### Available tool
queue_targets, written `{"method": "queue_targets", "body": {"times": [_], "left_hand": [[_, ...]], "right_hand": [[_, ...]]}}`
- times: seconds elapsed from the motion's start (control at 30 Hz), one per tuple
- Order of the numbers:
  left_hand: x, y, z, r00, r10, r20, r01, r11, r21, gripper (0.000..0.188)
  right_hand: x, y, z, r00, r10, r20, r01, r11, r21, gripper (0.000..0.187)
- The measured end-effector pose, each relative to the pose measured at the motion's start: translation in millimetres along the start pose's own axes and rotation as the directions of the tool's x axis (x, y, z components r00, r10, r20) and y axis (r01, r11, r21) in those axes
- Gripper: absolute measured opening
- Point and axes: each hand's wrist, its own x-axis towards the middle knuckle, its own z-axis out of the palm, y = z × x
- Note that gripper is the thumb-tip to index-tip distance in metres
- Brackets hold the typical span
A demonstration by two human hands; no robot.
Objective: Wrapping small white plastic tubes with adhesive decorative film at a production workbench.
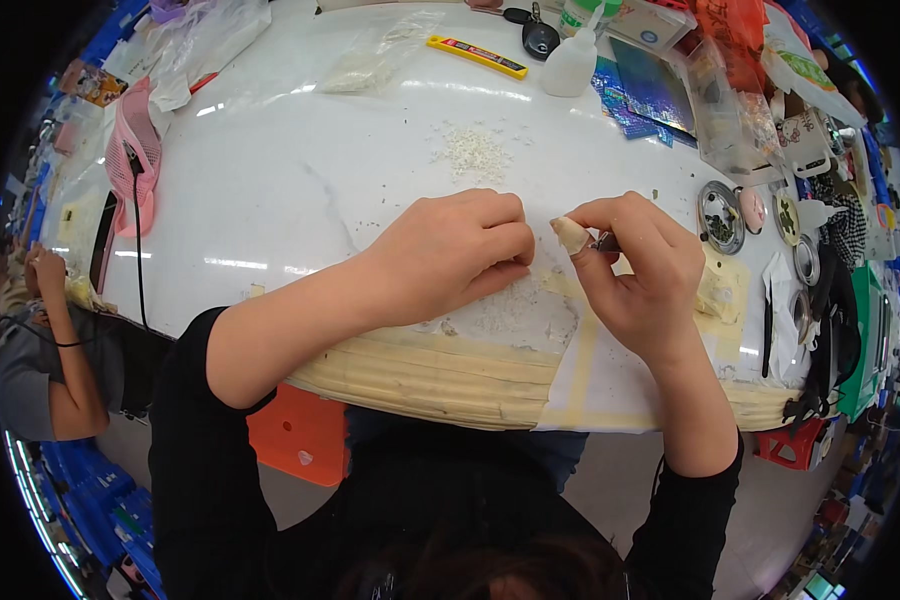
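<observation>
My left hand (460,250) rests low over the white table (270,200), its fingers curled inward and pressed together. Whatever they hold, if anything, is hidden. To its right, my right hand (645,270) is closed in a pinch on a slim dark metal tool (606,242), mostly covered by the fingers, so its kind cannot be told. A beige wrap (570,234) covers a fingertip of that hand. Beyond the hands lies a loose pile of tiny whitish pieces (475,150). More small pale bits (505,310) are scattered under and in front of my left hand.
At the back stand a white squeeze bottle (570,65), a yellow cutter knife (477,57) and a car key (540,38). Round metal tins (720,218) sit at the right. A pink mesh item (135,165) lies left, near another person's arm (65,330).
</observation>
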Motion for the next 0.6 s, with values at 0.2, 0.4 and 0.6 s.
{"method": "queue_targets", "body": {"times": [0.2,0.4,0.6], "left_hand": [[-3.3,3.2,-5.5,1.000,-0.005,0.013,0.006,1.000,-0.016,0.011],[-1.9,6.8,-31.7,0.963,-0.246,-0.112,0.207,0.938,-0.278,0.014],[-0.2,8.8,-106.7,0.562,-0.132,-0.816,-0.427,0.799,-0.423,0.044]], "right_hand": [[-0.8,0.3,-1.2,1.000,0.024,0.014,-0.024,1.000,0.006,0.016],[2.1,-1.3,-3.5,0.999,0.042,0.019,-0.043,0.999,0.021,0.013],[-3.2,7.4,-6.5,0.995,0.090,-0.035,-0.089,0.996,0.022,0.009]]}}
